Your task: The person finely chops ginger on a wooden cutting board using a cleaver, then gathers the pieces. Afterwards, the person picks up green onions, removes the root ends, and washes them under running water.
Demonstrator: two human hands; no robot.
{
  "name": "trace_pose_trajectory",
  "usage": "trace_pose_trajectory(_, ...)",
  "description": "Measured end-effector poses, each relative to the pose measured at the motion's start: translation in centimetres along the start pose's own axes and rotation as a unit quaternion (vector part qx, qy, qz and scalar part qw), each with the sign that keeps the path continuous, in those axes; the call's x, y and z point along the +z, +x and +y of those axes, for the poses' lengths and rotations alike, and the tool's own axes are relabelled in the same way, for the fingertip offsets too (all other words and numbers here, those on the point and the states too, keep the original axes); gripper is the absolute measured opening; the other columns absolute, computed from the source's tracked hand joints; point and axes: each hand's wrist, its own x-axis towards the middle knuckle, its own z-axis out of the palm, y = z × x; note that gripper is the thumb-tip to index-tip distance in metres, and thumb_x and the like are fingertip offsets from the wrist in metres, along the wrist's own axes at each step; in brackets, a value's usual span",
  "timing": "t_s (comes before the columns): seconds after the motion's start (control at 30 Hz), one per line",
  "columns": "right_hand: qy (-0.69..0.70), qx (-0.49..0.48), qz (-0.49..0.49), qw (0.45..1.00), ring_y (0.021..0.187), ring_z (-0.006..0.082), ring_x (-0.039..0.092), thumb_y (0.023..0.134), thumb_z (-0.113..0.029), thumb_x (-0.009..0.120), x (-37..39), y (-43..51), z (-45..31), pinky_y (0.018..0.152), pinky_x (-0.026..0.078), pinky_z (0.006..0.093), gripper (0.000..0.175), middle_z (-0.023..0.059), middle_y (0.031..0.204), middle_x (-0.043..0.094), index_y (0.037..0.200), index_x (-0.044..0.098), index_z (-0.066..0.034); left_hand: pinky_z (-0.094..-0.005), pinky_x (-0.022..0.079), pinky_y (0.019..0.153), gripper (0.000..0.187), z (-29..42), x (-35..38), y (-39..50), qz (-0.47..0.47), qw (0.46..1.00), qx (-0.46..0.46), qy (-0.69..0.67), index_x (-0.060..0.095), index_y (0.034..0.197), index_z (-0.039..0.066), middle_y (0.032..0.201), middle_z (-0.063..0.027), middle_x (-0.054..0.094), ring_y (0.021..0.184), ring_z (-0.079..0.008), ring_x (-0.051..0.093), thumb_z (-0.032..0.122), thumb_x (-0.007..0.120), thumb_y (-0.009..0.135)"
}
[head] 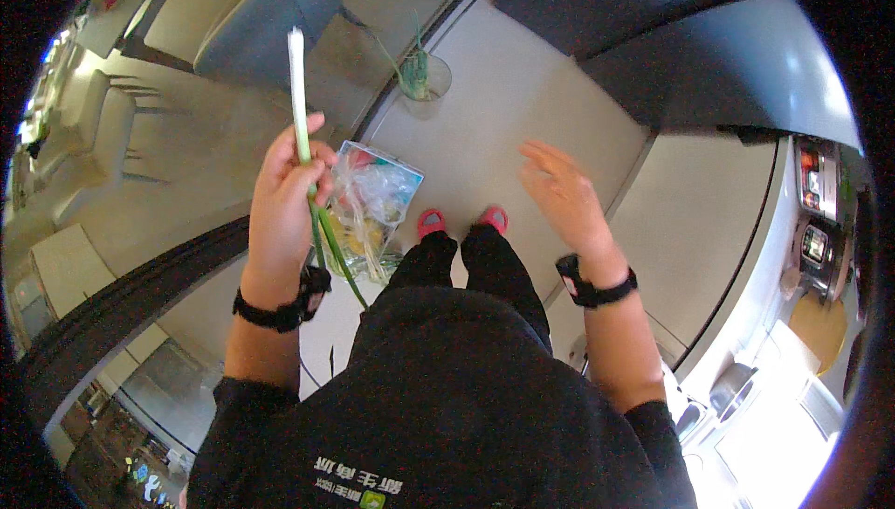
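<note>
A green onion [298,96] is gripped in my left hand [283,173], its white end pointing up and away and its green leaves trailing down past the wrist. My right hand [559,191] hangs in the air with nothing in it, its fingers extended and slightly blurred. Below and beside my left hand, a clear plastic bag [370,191] lies over a colourful printed box [402,177] on the floor. Farther ahead stands a translucent bin [437,82] with green leafy stalks [416,75] in it.
My feet in pink slippers [431,222] stand on the pale floor [489,110]. On the right, a counter [741,327] carries appliances and a metal pot [733,386]. Dark glossy cabinet-like panels [629,12] rise ahead right. Chairs [112,131] and a blue-grey padded seat [269,26] are on the left.
</note>
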Motion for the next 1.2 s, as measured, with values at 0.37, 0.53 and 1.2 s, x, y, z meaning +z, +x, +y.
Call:
trace_pose_trajectory(0.37,-0.244,-0.106,-0.267,0.926,0.139,0.0416,0.039,0.095,-0.042,0.057,16.2,27.2,7.2,0.114,0.034,0.0413,0.054,0.0239,0.154,0.035,0.141,0.053,-0.0133,-0.0205,0.043,0.063,0.049,-3.8,-2.0,-5.8,0.112,0.980,-0.144,0.081,0.051,0.136,0.000,0.095,-0.0032,0.061,0.074,-0.0085,0.055,-0.003,0.049,0.087)
trace_pose_trajectory(0.53,-0.252,-0.054,-0.290,0.922,0.138,0.0449,0.038,0.095,-0.043,0.057,23.5,35.0,8.9,0.116,0.033,0.0417,0.055,0.0242,0.154,0.036,0.141,0.053,-0.0139,-0.0225,0.045,0.066,0.048,-5.9,-1.8,-7.6,0.212,0.956,-0.201,0.012,0.051,0.136,0.001,0.096,-0.0052,0.062,0.074,-0.0101,0.055,-0.004,0.050,0.087)
trace_pose_trajectory(1.2,0.093,-0.135,-0.085,0.983,0.105,0.0202,0.064,0.101,-0.030,0.054,4.8,26.4,-1.5,0.093,0.048,0.0309,0.036,0.0119,0.114,0.070,0.120,0.068,-0.0022,-0.0216,0.043,0.064,0.049,-3.8,-0.5,-6.9,0.186,0.973,-0.133,0.015,0.051,0.136,0.002,0.096,-0.0042,0.061,0.072,-0.0090,0.053,-0.003,0.049,0.087)
